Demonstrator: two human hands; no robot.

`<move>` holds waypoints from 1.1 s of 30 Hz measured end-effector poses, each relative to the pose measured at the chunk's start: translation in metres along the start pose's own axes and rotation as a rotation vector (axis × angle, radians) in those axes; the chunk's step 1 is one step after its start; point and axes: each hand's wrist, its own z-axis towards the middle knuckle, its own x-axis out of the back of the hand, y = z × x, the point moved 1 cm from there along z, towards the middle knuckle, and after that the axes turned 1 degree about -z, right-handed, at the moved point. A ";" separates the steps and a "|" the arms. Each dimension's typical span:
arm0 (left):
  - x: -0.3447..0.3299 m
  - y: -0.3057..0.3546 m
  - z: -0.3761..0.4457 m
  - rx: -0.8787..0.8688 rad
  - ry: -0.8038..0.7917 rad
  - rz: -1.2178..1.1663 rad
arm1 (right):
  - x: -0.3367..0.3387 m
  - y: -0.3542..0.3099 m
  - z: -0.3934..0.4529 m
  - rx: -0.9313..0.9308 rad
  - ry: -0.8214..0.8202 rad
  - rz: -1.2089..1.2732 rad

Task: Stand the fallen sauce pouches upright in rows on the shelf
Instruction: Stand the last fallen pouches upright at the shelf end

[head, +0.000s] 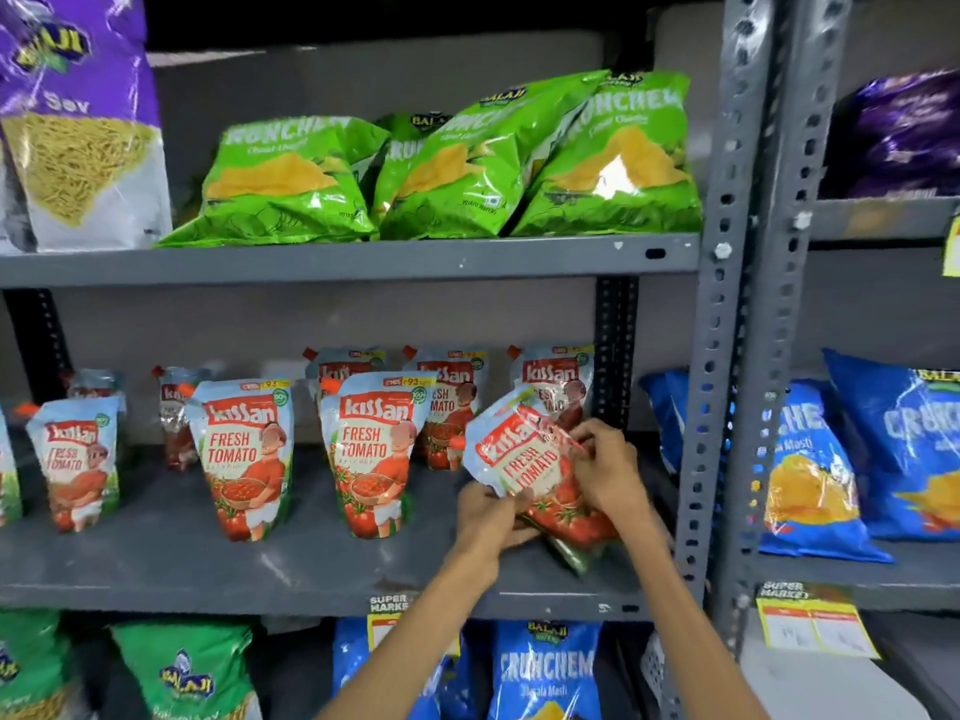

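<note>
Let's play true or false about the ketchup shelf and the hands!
1. Both hands hold one ketchup pouch. True; left hand, right hand.
2. That pouch stands straight. False; it is tilted.
3. Green chip bags sit on the shelf above. True.
4. Every other ketchup pouch lies flat. False; those in view, like the middle pouch, stand upright.
5. The bags right of the grey post are red. False; they are blue bags.

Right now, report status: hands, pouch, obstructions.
Left hand and right hand both gripping tilted pouch. Not yet upright. Standing pouches close on its left, shelf post on right.
</note>
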 end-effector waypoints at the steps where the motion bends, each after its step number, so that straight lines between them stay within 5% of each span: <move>1: 0.004 0.010 0.003 -0.084 -0.004 0.037 | 0.000 -0.004 -0.003 0.032 0.056 0.072; 5: 0.023 0.039 0.019 -0.366 -0.016 0.297 | -0.014 -0.012 -0.017 0.045 0.171 0.358; 9: 0.045 0.030 0.032 -0.560 -0.107 0.441 | -0.042 -0.003 -0.040 -0.041 0.099 0.446; 16: 0.061 0.004 0.043 -0.310 -0.352 0.389 | -0.049 0.008 -0.042 -0.094 -0.037 0.572; 21: 0.057 -0.018 0.047 -0.344 -0.302 0.511 | -0.050 0.015 -0.055 -0.083 -0.294 0.554; 33: -0.006 -0.037 0.049 -0.316 -0.420 0.440 | -0.026 0.043 -0.051 -0.181 -0.036 0.498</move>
